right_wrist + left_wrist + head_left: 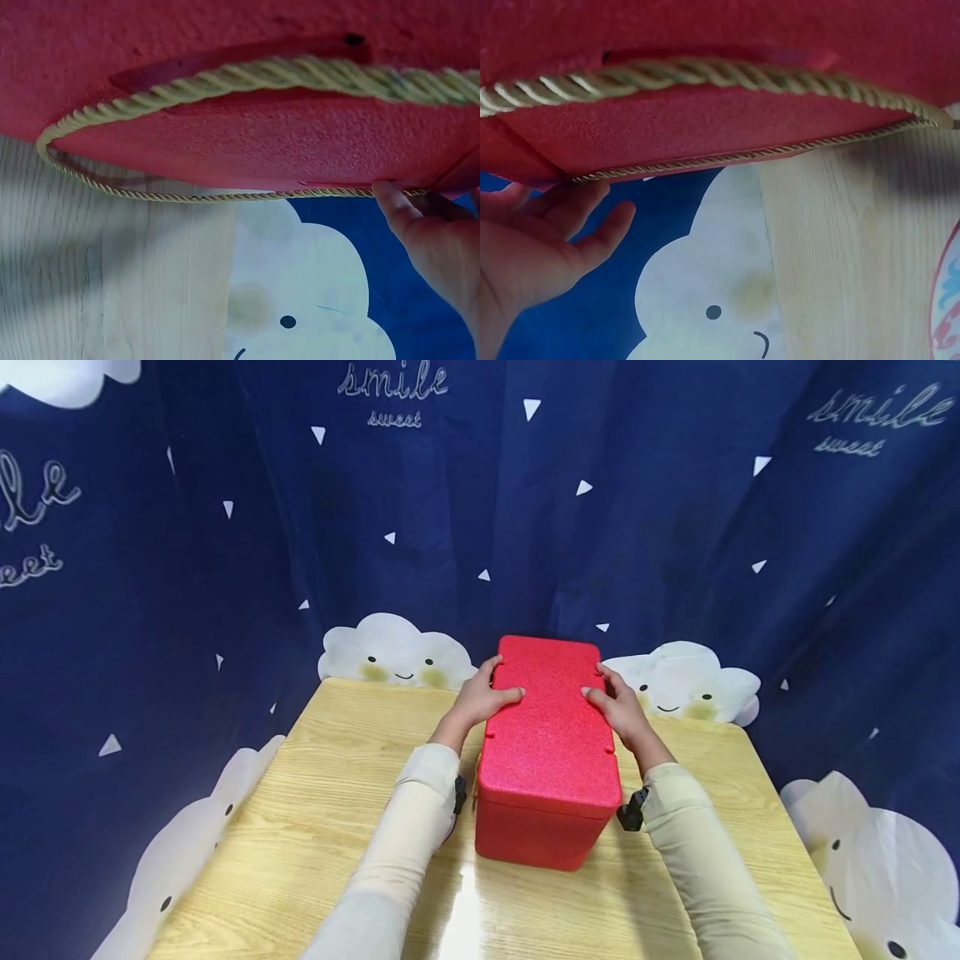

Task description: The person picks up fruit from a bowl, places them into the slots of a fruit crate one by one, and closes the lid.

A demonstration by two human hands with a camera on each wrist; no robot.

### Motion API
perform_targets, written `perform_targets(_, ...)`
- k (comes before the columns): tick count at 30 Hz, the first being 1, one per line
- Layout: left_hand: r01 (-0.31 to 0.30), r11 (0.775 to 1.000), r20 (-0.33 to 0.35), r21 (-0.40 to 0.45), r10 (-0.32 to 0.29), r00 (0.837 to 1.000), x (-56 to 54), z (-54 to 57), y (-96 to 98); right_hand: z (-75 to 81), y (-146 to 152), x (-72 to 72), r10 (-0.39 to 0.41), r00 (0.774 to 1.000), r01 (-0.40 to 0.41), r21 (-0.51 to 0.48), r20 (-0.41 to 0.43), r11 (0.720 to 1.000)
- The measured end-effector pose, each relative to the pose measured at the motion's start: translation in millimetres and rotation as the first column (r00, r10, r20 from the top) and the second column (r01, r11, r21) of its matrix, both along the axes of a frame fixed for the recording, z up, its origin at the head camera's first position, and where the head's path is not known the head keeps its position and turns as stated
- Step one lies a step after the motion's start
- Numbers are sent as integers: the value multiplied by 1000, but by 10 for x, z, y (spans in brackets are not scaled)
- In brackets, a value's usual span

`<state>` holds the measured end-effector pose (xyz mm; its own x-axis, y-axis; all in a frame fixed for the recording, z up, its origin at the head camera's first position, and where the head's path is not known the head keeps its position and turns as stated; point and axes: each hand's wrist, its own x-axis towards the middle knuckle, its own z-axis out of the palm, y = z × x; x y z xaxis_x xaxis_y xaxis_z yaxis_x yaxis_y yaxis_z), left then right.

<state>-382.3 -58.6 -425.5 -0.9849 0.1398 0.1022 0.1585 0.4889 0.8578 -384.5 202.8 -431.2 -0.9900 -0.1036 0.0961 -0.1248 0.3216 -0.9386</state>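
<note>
A red foam box [536, 839] with its red lid [551, 752] on stands on the wooden table. My left hand [480, 697] grips the lid's far left edge, thumb on top and fingers over the side. Opposite it, my right hand [621, 710] holds the right edge in the same way. Gold twisted rope [705, 71] runs along the box's left side in the left wrist view, close to the left fingers. On the other side, a similar gold rope [300, 75] loops past the right fingers. Some fingertips are hidden behind the lid's edges.
The wooden table [315, 827] ends just beyond the box. Behind it hangs a dark blue curtain [450, 527] with white clouds. Part of a patterned, red-rimmed thing [949, 300] shows at the left wrist view's right edge.
</note>
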Motion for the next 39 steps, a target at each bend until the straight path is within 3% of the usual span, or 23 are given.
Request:
perform_targets(11, -18, 1000, 16, 0, 18, 1000, 5, 8, -16, -31, 3, -19, 10, 999, -9, -31, 44, 999)
perform_targets(16, 29, 999, 55, 30, -30, 998, -14, 10, -54, -15, 15, -24, 39, 997, -38, -19, 63, 999)
perform_targets(24, 113, 991, 76, 67, -118, 990, -148, 48, -80, 112, 67, -140, 58, 998, -58, 1, 39, 998)
perform_targets(31, 46, 997, 40, 65, -49, 998, -148, 37, -32, 99, 63, -186, 32, 999, -32, 61, 13, 998)
perform_targets(39, 29, 1000, 31, -2, -29, 999, -118, 33, -35, 31, 67, -161, 19, 999, -20, 14, 47, 1000)
